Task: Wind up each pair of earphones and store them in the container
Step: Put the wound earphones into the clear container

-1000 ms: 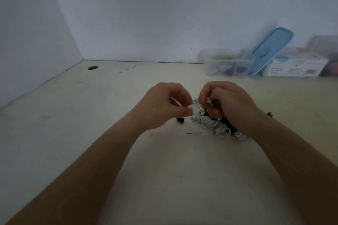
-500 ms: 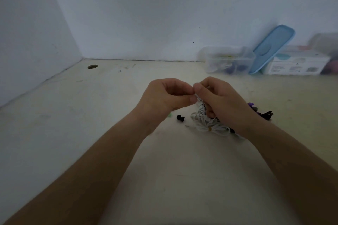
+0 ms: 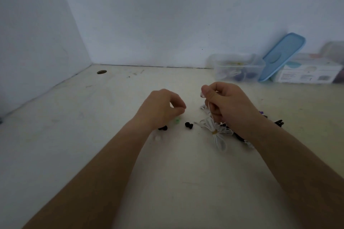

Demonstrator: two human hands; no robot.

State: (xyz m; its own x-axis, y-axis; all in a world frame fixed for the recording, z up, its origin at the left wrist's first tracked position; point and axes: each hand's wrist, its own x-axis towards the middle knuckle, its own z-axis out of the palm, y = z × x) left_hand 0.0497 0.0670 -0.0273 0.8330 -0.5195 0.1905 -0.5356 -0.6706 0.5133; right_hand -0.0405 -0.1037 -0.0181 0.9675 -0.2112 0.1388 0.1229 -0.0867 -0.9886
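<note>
My right hand is raised a little above the table and grips a white earphone cable, with an earbud showing at my thumb tip. The cable runs down to a white earphone bundle lying on the table, bound by a small yellow tie. My left hand hovers to its left, fingers curled, thumb against forefinger, with nothing visible between them. Black earphone parts lie below the gap between my hands. The clear container stands at the back right with a few coloured items inside.
A blue lid leans against the wall beside the container, with a white box to its right. Black and purple cables lie behind my right wrist. A small green bit lies near my left hand. Walls close the left and back.
My hands have parted. The right hand rose and moved right with the white cable, pulling it up from the bundle. The left hand shifted left and no longer touches the right.
</note>
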